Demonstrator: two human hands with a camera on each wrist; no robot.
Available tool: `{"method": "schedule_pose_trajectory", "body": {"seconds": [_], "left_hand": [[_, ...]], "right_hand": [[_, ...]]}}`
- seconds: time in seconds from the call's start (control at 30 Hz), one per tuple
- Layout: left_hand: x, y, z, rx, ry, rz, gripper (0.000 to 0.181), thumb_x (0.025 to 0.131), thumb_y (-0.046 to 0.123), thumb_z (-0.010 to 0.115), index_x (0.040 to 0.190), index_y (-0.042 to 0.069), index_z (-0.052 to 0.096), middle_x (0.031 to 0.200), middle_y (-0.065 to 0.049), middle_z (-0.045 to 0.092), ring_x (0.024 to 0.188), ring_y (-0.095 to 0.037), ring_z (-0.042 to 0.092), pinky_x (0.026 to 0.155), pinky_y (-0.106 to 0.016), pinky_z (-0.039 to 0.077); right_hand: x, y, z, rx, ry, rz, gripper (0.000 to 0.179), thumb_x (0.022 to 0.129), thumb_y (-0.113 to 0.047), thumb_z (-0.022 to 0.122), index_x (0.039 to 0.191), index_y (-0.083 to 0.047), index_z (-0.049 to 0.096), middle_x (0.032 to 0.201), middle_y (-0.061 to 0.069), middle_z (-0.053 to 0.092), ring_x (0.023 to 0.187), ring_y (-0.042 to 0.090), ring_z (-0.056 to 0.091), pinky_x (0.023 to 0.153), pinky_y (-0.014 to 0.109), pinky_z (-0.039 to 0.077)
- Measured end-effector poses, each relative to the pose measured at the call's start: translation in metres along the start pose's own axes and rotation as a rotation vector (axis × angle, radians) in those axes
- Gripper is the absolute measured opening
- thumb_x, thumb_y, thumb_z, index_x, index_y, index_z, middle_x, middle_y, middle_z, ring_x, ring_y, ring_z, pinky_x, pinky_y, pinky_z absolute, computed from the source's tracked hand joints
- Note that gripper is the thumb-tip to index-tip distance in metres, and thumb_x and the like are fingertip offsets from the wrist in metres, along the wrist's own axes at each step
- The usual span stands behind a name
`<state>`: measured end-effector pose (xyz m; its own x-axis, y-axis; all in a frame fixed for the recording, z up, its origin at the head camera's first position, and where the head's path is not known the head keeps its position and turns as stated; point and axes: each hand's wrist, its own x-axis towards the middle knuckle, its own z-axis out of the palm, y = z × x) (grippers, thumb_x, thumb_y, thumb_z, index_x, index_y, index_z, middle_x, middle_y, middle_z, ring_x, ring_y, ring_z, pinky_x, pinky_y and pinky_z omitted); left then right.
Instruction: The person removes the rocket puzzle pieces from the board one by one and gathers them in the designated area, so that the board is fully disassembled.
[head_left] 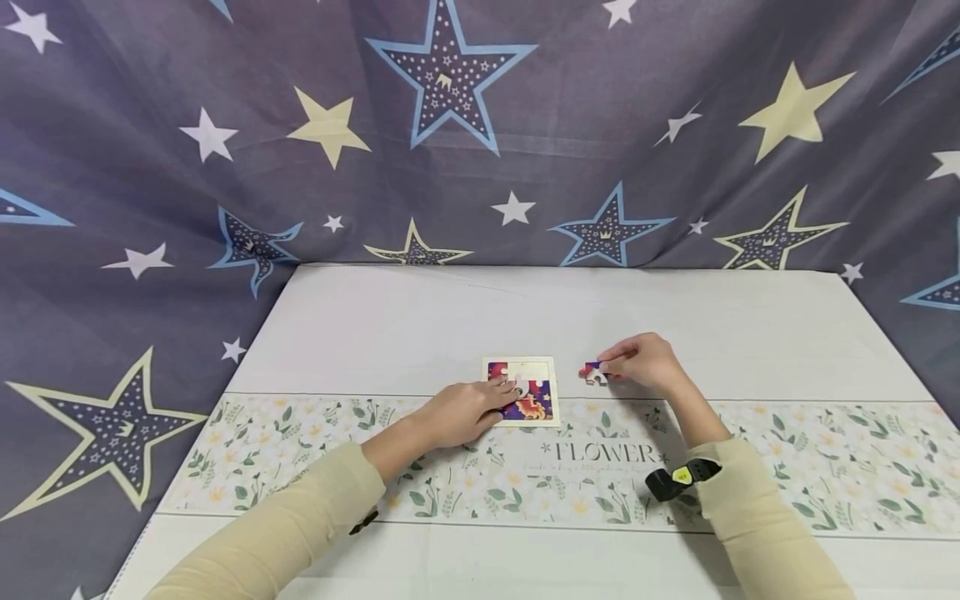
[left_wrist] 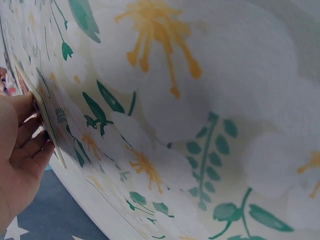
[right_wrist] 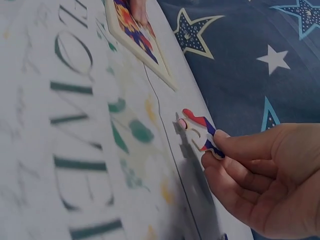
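Note:
A small square jigsaw board (head_left: 556, 404) with a pale rim lies on the table in front of me. Purple, red and orange pieces fill much of it, while its far right part shows bare pale backing. My left hand (head_left: 461, 410) rests on the board's left side with its fingers stretched over the pieces; in the left wrist view its fingers (left_wrist: 37, 150) lie along the board's edge. To the right of the board, my right hand (head_left: 647, 362) pinches a jigsaw piece (right_wrist: 207, 131) between thumb and fingers. That piece is red, white and purple and is held above the table.
The white table cover (head_left: 390, 325) carries a floral band with the printed word FLOWER (head_left: 606, 452) nearer me. A dark curtain with stars (head_left: 450, 75) hangs behind the table and at both sides. A black strap (head_left: 678, 478) sits at my right wrist.

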<state>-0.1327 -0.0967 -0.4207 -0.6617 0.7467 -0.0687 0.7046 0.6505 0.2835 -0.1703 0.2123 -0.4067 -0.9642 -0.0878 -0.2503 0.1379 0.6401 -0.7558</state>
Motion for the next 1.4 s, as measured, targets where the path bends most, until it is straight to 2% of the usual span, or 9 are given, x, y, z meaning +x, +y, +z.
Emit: {"method": "schedule_pose_trajectory", "body": {"seconds": [0.1,0.3,0.37,0.6,0.77,1.4], "left_hand": [[0.000,0.000,0.000,-0.003,0.006,0.002,0.043,0.100,0.023,0.052,0.142,0.014,0.049,0.149,-0.005,0.047,0.139,-0.024,0.044,0.109,-0.041,0.045],[0.000,0.001,0.000,0.000,0.021,0.009,0.042,0.099,0.022,0.052,0.140,0.013,0.051,0.147,-0.006,0.049,0.138,-0.024,0.045,0.109,-0.041,0.045],[0.000,0.000,0.000,0.002,0.023,0.009,0.042,0.099,0.022,0.052,0.140,0.012,0.051,0.147,-0.005,0.049,0.138,-0.023,0.046,0.109,-0.041,0.045],[0.000,0.001,-0.001,0.006,0.022,0.007,0.042,0.099,0.022,0.052,0.140,0.012,0.051,0.147,-0.005,0.049,0.138,-0.023,0.046,0.109,-0.040,0.045],[-0.001,0.002,-0.002,0.005,0.013,0.002,0.043,0.099,0.022,0.052,0.141,0.013,0.050,0.148,-0.006,0.048,0.138,-0.024,0.045,0.109,-0.041,0.045],[-0.001,0.003,-0.002,0.012,0.007,0.002,0.043,0.100,0.023,0.052,0.142,0.013,0.049,0.148,-0.007,0.048,0.138,-0.025,0.046,0.107,-0.042,0.047]], "right_hand": [[-0.001,0.003,-0.006,-0.046,0.027,-0.018,0.022,0.085,-0.013,0.071,0.100,0.003,0.073,0.076,0.009,0.075,0.062,0.009,0.067,0.059,0.024,0.055],[-0.003,0.007,-0.013,-0.291,0.144,-0.070,0.015,0.083,-0.012,0.071,0.089,0.001,0.076,0.075,0.013,0.073,0.062,0.014,0.060,0.055,0.022,0.044],[-0.004,0.008,-0.015,-0.332,0.163,-0.076,0.014,0.083,-0.011,0.072,0.088,0.001,0.076,0.077,0.015,0.073,0.064,0.017,0.059,0.054,0.022,0.042],[-0.003,0.012,-0.021,-0.320,0.148,-0.103,0.014,0.083,-0.010,0.071,0.089,0.001,0.076,0.075,0.014,0.073,0.055,0.010,0.054,0.049,0.023,0.044],[-0.001,0.015,-0.024,-0.293,0.111,-0.083,0.014,0.085,-0.010,0.070,0.091,0.001,0.076,0.074,0.013,0.073,0.050,0.009,0.052,0.047,0.024,0.045],[-0.001,0.017,-0.022,-0.284,0.097,-0.053,0.014,0.083,-0.008,0.070,0.092,0.003,0.075,0.074,0.014,0.072,0.050,0.010,0.053,0.046,0.025,0.046]]}}
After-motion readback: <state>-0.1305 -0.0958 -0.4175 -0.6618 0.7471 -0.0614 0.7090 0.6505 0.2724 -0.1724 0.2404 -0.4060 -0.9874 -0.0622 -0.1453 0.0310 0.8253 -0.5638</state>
